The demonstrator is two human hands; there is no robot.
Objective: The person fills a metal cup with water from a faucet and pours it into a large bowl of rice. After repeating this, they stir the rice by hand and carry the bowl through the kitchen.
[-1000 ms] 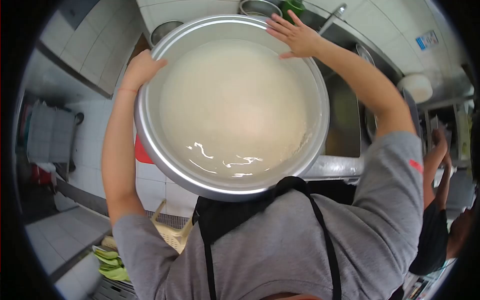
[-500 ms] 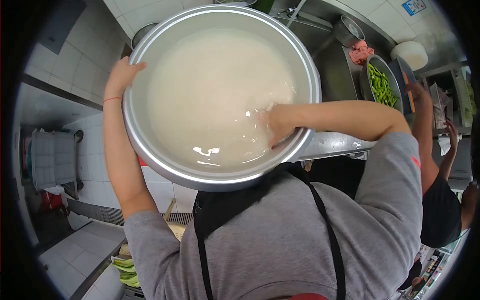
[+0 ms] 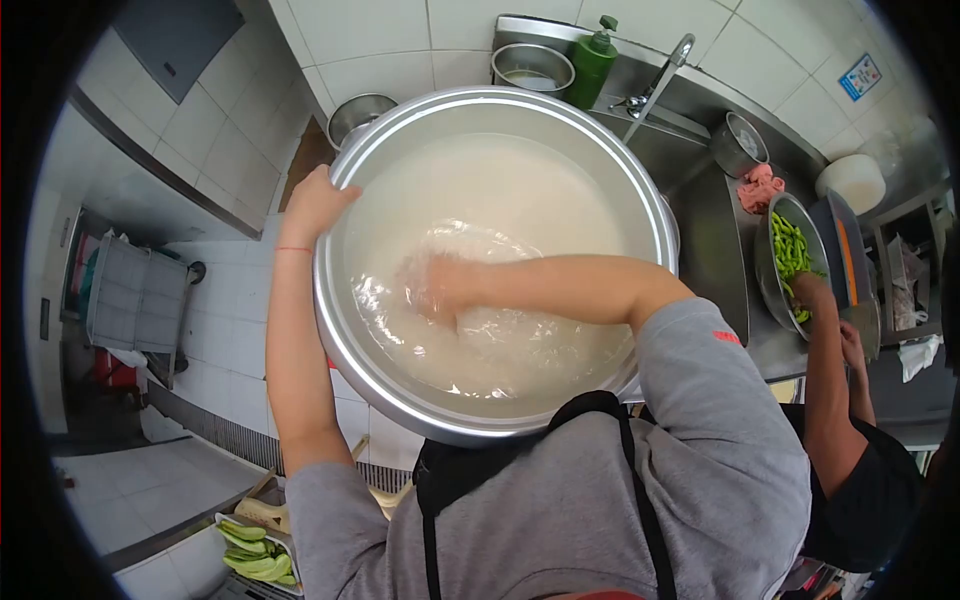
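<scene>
A big round silver metal pot stands before me at the sink, close against my apron. Cloudy, milky-white water fills much of it. My left hand grips the pot's left rim, thumb over the inner edge and fingers around the outside. My right hand is dipped in the water left of the middle. Its fingers are under the surface and blurred, so what they hold, if anything, is hidden. Ripples and bright glints spread around it.
A running tap, a green pump bottle and metal bowls stand behind the pot. At right, another person's hand reaches into a bowl of green peppers. A pink cloth lies beside it. Green vegetables sit lower left.
My right hand has swept leftward through the water from the pot's right side, stirring up ripples. My left hand stays on the rim. The co-worker's hand has moved into the pepper bowl.
</scene>
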